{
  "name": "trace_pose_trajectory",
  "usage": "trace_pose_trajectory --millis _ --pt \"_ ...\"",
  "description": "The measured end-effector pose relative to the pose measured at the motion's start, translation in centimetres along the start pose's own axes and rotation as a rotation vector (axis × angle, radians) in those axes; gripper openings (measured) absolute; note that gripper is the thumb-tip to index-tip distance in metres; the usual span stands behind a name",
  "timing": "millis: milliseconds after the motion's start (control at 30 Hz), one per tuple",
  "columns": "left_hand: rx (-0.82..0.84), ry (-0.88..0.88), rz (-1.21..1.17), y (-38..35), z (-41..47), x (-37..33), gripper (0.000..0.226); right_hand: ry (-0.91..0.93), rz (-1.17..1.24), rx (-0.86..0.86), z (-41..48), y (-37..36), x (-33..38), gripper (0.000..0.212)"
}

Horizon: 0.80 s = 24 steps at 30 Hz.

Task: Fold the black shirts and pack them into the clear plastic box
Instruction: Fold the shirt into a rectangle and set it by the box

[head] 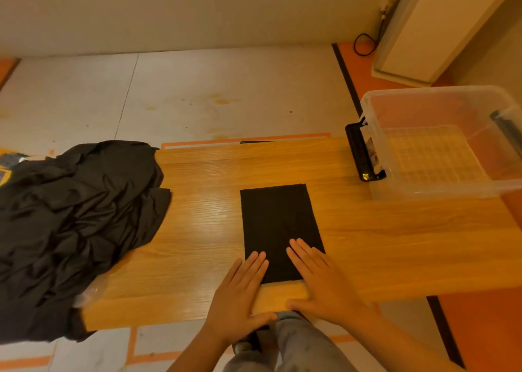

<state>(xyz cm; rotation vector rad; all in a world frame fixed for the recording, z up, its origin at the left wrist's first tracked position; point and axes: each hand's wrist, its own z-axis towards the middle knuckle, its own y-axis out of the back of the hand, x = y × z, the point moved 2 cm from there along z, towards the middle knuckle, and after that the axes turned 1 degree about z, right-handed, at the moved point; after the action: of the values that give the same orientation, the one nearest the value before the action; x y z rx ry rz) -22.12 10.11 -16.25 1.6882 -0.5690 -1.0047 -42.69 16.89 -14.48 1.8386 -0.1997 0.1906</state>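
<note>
A black shirt (278, 221), folded into a neat rectangle, lies flat in the middle of the wooden table (395, 244). My left hand (240, 295) lies flat with straight fingers on its near left corner. My right hand (319, 278) lies flat on its near right corner, fingers straight. A crumpled pile of black shirts (70, 224) covers the table's left end and hangs over its edge. The clear plastic box (440, 142) stands at the table's far right, with nothing inside and a black latch handle (360, 154) on its left side.
Pale floor tiles lie beyond the table, with orange tape lines. A white panel (440, 26) leans against the wall at the back right, with a black cable (367, 43) beside it. My legs show below the table's near edge.
</note>
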Motion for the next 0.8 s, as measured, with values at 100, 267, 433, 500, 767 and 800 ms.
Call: trace_pose_trajectory --millis 100,267,433,500,767,800 --pt "-0.006 -0.041 0.058 -0.2 -1.1 0.0 0.091 0.008 0.019 0.011 -1.7 -1.1 0.7 0.112" --pt "-0.062 -0.063 0.064 -0.5 -3.0 -0.4 0.058 0.044 0.074 -0.122 -3.7 -2.9 1.7 0.126" --pt "-0.087 -0.059 0.030 -0.5 -3.0 -1.1 0.062 0.028 0.023 -0.224 -4.4 -3.0 2.5 0.135" --pt "-0.054 -0.042 0.024 -0.7 -3.6 -1.4 0.070 0.042 0.007 -0.223 -4.7 -3.1 2.6 0.122" --pt "-0.194 -0.017 -0.041 1.3 -4.2 -1.3 0.046 0.014 0.155 -0.194 -5.6 -2.3 2.8 0.079" --pt "-0.225 -0.007 -0.087 1.8 -4.1 -1.3 0.033 -0.007 0.194 -0.202 -5.4 -1.8 2.8 0.069"
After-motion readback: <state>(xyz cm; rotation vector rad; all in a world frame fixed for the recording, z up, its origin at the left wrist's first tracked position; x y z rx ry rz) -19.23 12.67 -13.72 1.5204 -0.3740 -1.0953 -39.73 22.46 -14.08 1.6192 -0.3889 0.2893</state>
